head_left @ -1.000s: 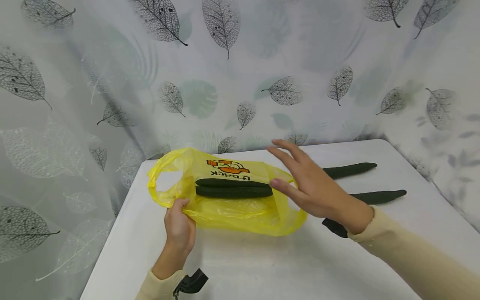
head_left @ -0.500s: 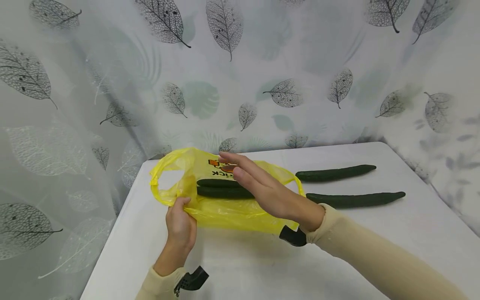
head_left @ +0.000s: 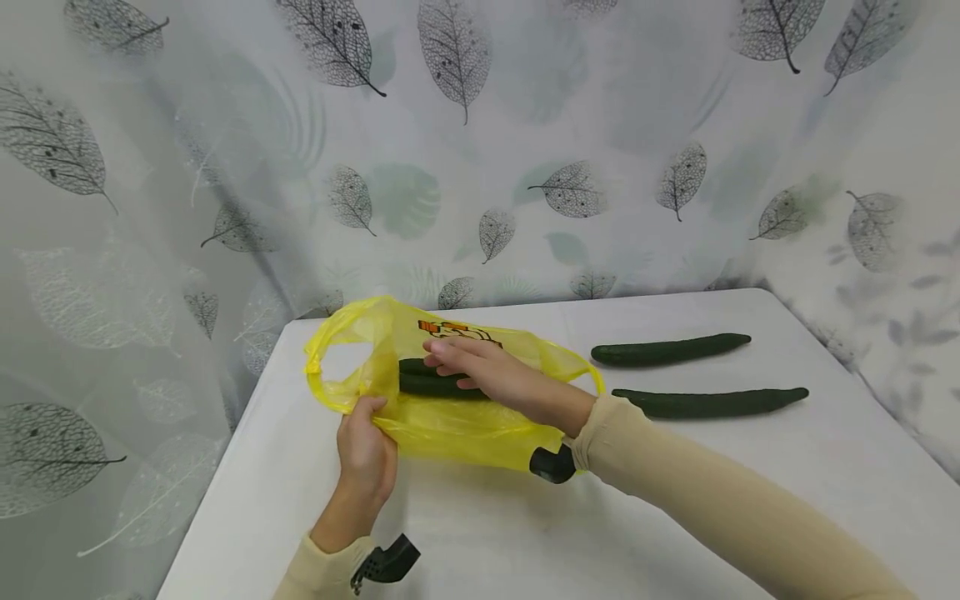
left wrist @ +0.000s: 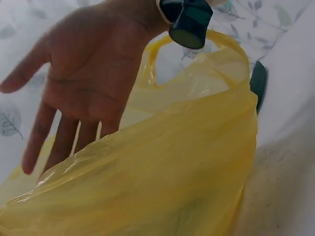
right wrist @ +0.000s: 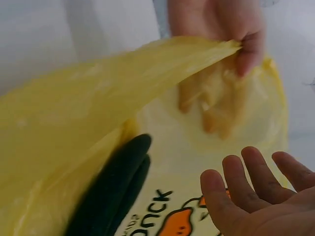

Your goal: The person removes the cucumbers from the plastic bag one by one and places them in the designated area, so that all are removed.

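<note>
A thin yellow plastic bag [head_left: 465, 437] with an orange cartoon print lies on its side, its mouth toward me. My left hand [head_left: 365, 454] pinches the left part of the bag's rim between thumb and fingers; through the film in the right wrist view its fingers [right wrist: 224, 105] show behind the plastic. Two dark green cucumbers [head_left: 435, 384] lie side by side inside the bag, their right ends hidden by my right hand. That right hand [head_left: 510, 379] reaches over the bag's mouth with straight, spread fingers and grips nothing. Its palm [left wrist: 93, 73] shows in the left wrist view.
Two more cucumbers, a far one [head_left: 671, 350] and a nearer one [head_left: 720, 403], lie on the white table [head_left: 480, 533] right of the bag. A leaf-patterned curtain [head_left: 525, 125] stands behind the table and along both sides.
My right hand has moved left from beside the bag's right handle to over its mouth. The left hand has kept its pinch on the rim, and the cucumbers lie where they were.
</note>
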A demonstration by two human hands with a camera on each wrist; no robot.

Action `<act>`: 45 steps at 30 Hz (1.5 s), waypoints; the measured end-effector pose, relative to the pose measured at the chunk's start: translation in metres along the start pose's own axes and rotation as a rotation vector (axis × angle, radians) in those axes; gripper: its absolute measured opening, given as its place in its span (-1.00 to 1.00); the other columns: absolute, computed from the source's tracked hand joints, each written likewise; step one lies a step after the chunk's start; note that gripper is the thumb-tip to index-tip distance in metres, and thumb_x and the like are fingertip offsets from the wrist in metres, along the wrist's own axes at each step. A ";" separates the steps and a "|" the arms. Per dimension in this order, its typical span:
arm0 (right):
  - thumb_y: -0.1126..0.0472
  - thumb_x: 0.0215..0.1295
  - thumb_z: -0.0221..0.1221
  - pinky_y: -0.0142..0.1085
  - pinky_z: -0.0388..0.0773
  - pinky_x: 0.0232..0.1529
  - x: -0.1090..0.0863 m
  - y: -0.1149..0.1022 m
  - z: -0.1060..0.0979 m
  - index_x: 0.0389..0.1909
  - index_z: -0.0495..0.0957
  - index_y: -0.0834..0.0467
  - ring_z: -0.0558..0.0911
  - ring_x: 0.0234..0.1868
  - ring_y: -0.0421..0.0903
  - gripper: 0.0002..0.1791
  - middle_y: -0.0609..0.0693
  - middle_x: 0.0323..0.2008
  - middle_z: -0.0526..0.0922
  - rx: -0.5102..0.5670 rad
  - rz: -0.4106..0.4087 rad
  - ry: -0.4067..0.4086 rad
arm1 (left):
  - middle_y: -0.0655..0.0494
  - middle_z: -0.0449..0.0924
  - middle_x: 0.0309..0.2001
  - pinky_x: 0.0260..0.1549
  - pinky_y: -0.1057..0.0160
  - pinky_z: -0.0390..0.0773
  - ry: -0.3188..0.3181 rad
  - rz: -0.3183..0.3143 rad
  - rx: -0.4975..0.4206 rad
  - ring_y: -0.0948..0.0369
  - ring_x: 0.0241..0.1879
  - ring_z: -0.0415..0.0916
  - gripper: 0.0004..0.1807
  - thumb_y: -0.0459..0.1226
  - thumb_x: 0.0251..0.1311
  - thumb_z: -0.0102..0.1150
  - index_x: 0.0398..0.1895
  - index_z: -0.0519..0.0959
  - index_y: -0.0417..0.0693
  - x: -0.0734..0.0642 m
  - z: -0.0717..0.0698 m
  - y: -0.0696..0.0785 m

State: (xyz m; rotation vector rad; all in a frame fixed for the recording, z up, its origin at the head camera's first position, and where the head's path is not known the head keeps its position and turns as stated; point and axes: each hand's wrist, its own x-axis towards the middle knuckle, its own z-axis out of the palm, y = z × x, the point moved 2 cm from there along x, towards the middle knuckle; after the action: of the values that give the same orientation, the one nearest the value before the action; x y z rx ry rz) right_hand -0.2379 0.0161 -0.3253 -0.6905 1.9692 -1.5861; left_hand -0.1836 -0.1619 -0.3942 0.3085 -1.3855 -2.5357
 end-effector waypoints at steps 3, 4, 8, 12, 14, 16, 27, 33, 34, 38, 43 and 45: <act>-0.18 0.57 -0.10 0.05 0.27 0.37 0.010 0.015 -0.003 0.48 0.30 0.12 0.39 0.37 0.08 -0.35 0.03 0.29 0.50 -0.014 0.054 0.016 | 0.06 0.14 0.36 0.37 0.24 0.12 -0.005 -0.005 -0.004 0.17 0.34 0.10 -0.44 -0.43 0.37 -0.38 0.45 0.01 -0.21 0.000 0.001 0.000; -0.20 0.55 -0.08 0.04 0.28 0.37 0.012 0.019 -0.004 0.46 0.33 0.13 0.39 0.37 0.09 -0.34 0.03 0.27 0.52 -0.030 0.074 0.027 | 0.06 0.13 0.37 0.38 0.23 0.12 -0.007 -0.008 0.000 0.16 0.35 0.10 -0.44 -0.43 0.37 -0.38 0.45 0.01 -0.21 0.000 0.001 -0.001; -0.20 0.54 -0.05 0.03 0.28 0.37 0.023 0.040 -0.007 0.44 0.36 0.14 0.39 0.37 0.10 -0.34 0.04 0.30 0.50 -0.118 0.127 0.051 | 0.04 0.12 0.38 0.42 0.18 0.08 -0.021 -0.007 0.007 0.15 0.36 0.09 -0.43 -0.44 0.37 -0.40 0.46 0.00 -0.21 0.000 0.000 -0.001; -0.17 0.53 0.00 -0.02 0.27 0.39 0.032 0.059 -0.008 0.46 0.35 0.10 0.34 0.42 0.04 -0.36 0.03 0.39 0.42 -0.222 0.140 0.066 | 0.03 0.12 0.38 0.42 0.15 0.07 -0.037 0.005 0.016 0.13 0.37 0.08 -0.44 -0.43 0.38 -0.41 0.45 0.00 -0.20 -0.001 0.000 -0.001; -0.17 0.53 0.01 -0.03 0.26 0.39 0.035 0.066 -0.009 0.47 0.34 0.09 0.31 0.44 0.03 -0.36 0.02 0.42 0.39 -0.275 0.139 0.070 | 0.04 0.12 0.37 0.39 0.18 0.11 -0.045 0.008 0.020 0.13 0.36 0.09 -0.46 -0.43 0.38 -0.41 0.44 0.01 -0.19 0.000 0.001 -0.001; -0.18 0.52 0.01 -0.04 0.26 0.39 0.037 0.071 -0.010 0.48 0.32 0.08 0.32 0.44 0.02 -0.35 0.02 0.42 0.38 -0.341 0.144 0.071 | 0.04 0.13 0.37 0.36 0.21 0.14 -0.050 0.009 0.020 0.14 0.36 0.09 -0.46 -0.43 0.38 -0.41 0.44 0.01 -0.19 0.000 0.001 -0.001; -0.11 0.57 -0.03 -0.03 0.13 0.46 0.039 0.085 -0.009 0.53 0.21 0.21 0.22 0.49 0.10 -0.31 0.14 0.48 0.28 -0.764 0.130 -0.038 | 0.04 0.15 0.33 0.36 0.18 0.13 -0.036 0.016 0.017 0.15 0.31 0.11 -0.47 -0.44 0.37 -0.42 0.42 0.03 -0.21 0.002 0.000 -0.004; -0.11 0.54 0.01 -0.01 0.12 0.46 0.036 0.088 -0.006 0.51 0.24 0.21 0.23 0.48 0.14 -0.30 0.20 0.47 0.28 -0.887 0.116 -0.037 | 0.04 0.12 0.38 0.40 0.16 0.08 -0.038 0.007 0.033 0.15 0.35 0.08 -0.44 -0.44 0.37 -0.41 0.45 0.01 -0.22 0.001 0.001 -0.003; -0.11 0.53 0.03 0.00 0.14 0.45 0.035 0.088 -0.006 0.50 0.26 0.22 0.25 0.47 0.15 -0.31 0.21 0.45 0.30 -0.901 0.108 -0.031 | 0.04 0.12 0.38 0.41 0.16 0.07 -0.037 0.006 0.034 0.15 0.35 0.08 -0.44 -0.44 0.37 -0.41 0.45 0.01 -0.22 0.001 0.001 -0.003; -0.06 0.48 0.12 0.00 0.21 0.41 0.034 0.088 -0.005 0.45 0.34 0.20 0.32 0.41 0.15 -0.34 0.20 0.39 0.36 -0.917 0.097 -0.010 | 0.02 0.11 0.40 0.43 0.15 0.05 -0.047 0.008 0.041 0.14 0.38 0.07 -0.43 -0.43 0.37 -0.41 0.46 0.00 -0.22 0.000 0.001 -0.002; 0.00 0.38 0.26 -0.02 0.30 0.36 0.034 0.094 -0.004 0.44 0.37 0.18 0.36 0.37 0.16 -0.32 0.20 0.34 0.38 -0.928 0.120 -0.004 | -0.01 0.07 0.44 0.46 0.12 0.01 -0.065 0.007 0.051 0.12 0.42 0.04 -0.41 -0.42 0.38 -0.41 0.49 -0.02 -0.22 -0.001 0.000 -0.003; 0.01 0.33 0.31 -0.01 0.35 0.33 0.033 0.097 -0.004 0.44 0.37 0.18 0.39 0.35 0.18 -0.28 0.22 0.33 0.38 -0.949 0.131 -0.007 | -0.01 0.06 0.45 0.46 0.13 0.01 -0.067 0.005 0.054 0.12 0.43 0.03 -0.41 -0.42 0.38 -0.41 0.49 -0.03 -0.22 -0.002 -0.001 -0.003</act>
State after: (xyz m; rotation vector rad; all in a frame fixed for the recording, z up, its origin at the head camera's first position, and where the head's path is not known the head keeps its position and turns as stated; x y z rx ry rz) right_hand -0.2716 0.0147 -0.4224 -0.8605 2.6598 -0.4889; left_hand -0.1819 -0.1600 -0.3970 0.2307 -1.4790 -2.5294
